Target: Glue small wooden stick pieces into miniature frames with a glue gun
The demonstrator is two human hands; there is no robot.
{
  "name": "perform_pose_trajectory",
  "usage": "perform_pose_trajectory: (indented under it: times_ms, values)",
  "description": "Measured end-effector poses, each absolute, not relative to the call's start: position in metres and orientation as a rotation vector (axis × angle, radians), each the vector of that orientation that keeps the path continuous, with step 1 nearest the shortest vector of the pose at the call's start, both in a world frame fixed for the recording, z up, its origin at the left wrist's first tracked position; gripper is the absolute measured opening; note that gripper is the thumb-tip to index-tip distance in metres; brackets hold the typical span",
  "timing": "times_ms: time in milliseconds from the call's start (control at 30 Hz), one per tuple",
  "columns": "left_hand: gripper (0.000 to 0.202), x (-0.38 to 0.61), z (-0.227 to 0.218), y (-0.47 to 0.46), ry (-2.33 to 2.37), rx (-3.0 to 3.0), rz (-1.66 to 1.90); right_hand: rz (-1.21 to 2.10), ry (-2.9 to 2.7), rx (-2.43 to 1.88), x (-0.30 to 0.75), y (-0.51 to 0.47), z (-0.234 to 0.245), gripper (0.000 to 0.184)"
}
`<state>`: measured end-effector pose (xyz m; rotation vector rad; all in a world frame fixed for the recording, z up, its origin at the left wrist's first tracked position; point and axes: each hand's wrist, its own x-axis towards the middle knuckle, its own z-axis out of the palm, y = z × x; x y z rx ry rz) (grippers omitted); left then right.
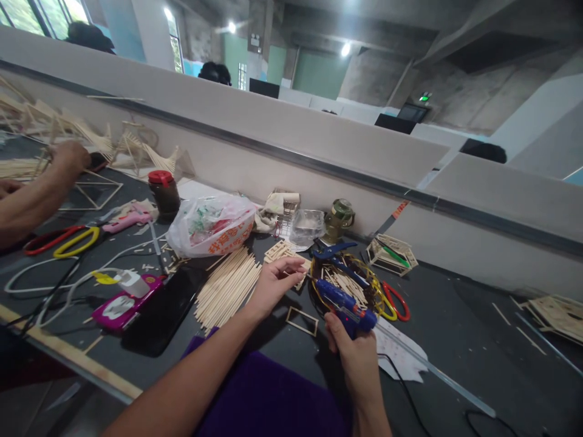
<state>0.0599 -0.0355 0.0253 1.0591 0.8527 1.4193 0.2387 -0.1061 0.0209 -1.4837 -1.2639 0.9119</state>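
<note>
My right hand [357, 355] is wrapped round the handle of a blue hot glue gun [337, 295], whose nozzle points left. A long clear glue stick [437, 370] sticks out of its back. Just beyond the nozzle, my left hand [277, 282] is closed in a pinch; what its fingertips hold is too small to make out. Between my hands a small rectangular frame of wooden sticks [302, 321] lies flat on the dark table. Behind the gun stands a round basket [314, 297] of short sticks [344, 285], with blue pliers [339, 258] across it.
Loose wooden sticks [225, 288] lie left of my left forearm, beside a black phone [159, 318] and a purple power strip [125, 303]. A plastic bag [209, 227] and a jar [164, 194] stand behind. Red-and-yellow scissors [395, 300] lie right. Another person's arm [40, 188] works at left.
</note>
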Motion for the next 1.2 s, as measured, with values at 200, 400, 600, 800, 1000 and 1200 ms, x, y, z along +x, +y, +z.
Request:
perform_pose_trajectory:
  times_ms: [200,400,600,800,1000,1200]
  values:
    - [0.031,0.0605,0.0249,-0.0371,0.855,1.098,1.414,0.879,-1.273,-1.513,0.2358,-0.1049,0.0235,0.036]
    - [0.031,0.061,0.0258,-0.0374,0.847,1.083,1.404,0.89,-1.267,-1.506,0.2356,-0.1047,0.0226,0.035]
    - [0.031,0.0609,0.0251,-0.0371,0.833,1.09,1.403,0.901,-1.242,-1.496,0.2352,-0.1047,0.0213,0.035]
    - [0.03,0.061,0.0243,-0.0369,0.843,1.103,1.391,0.863,-1.267,-1.497,0.2354,-0.1042,0.0197,0.035]
    - [0.029,0.0608,0.0249,-0.0371,0.829,1.094,1.4,0.854,-1.261,-1.522,0.2369,-0.1031,0.0176,0.035]
    - [0.029,0.0612,0.0258,-0.0373,0.815,1.073,1.404,0.865,-1.26,-1.502,0.2368,-0.1031,0.02,0.033]
